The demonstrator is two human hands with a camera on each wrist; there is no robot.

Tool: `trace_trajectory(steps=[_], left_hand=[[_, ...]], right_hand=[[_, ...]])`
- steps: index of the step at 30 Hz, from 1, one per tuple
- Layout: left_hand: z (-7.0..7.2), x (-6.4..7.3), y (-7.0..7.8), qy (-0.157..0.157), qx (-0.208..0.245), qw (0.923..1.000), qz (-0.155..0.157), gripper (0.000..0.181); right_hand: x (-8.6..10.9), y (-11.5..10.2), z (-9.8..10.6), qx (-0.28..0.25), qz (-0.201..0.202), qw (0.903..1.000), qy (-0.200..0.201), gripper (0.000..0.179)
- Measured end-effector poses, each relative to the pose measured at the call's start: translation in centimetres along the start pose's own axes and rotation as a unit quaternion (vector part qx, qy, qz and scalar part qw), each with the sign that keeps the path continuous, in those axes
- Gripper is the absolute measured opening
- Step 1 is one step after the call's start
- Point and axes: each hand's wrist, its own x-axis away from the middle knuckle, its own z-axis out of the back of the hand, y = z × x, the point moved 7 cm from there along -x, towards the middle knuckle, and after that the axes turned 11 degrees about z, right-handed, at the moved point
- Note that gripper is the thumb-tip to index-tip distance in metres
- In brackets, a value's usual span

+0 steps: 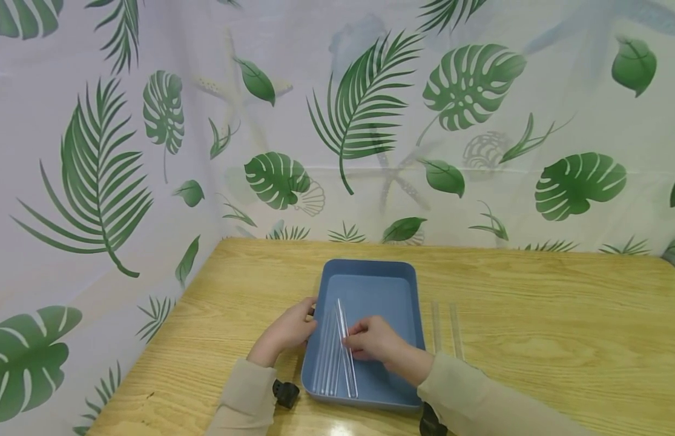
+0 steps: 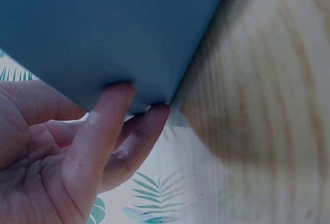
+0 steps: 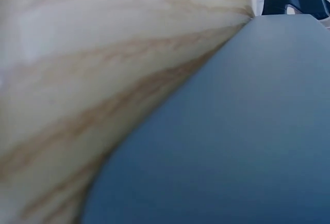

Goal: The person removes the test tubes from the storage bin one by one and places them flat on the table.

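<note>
A blue rectangular tray (image 1: pixel 364 269) lies on the wooden table. My left hand (image 1: pixel 288 330) holds its left side: in the left wrist view, fingertips (image 2: pixel 119 92) press the outer wall while the thumb passes behind the rim. Over the tray, my right hand (image 1: pixel 378 340) pinches a slim clear tube (image 1: pixel 350 375) between thumb and fingers. The tube slants, its near end close to the tray's front wall. Several similar clear tubes (image 1: pixel 325 357) lie lengthwise along the tray's left side. The right wrist view shows mainly the tray's outer wall (image 3: pixel 221 131), and the right hand's fingers are hidden there.
Two more clear tubes (image 1: pixel 454 330) lie on the wooden table (image 1: pixel 560 315) just right of the tray, partly behind the right forearm. A leaf-printed cloth (image 1: pixel 370 121) hangs along the back and left of the table. Dark wrist devices (image 1: pixel 286 393) sit beside the tray.
</note>
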Motion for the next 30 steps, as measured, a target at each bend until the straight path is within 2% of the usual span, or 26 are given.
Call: trace_trajectory(steps=[30], left_hand=[[-0.1,0.1,0.2,-0.007,0.010,0.9999,-0.003,0.045]], right_hand=[[0.4,-0.6,1.8,-0.053,0.009,0.9979,0.037,0.015]])
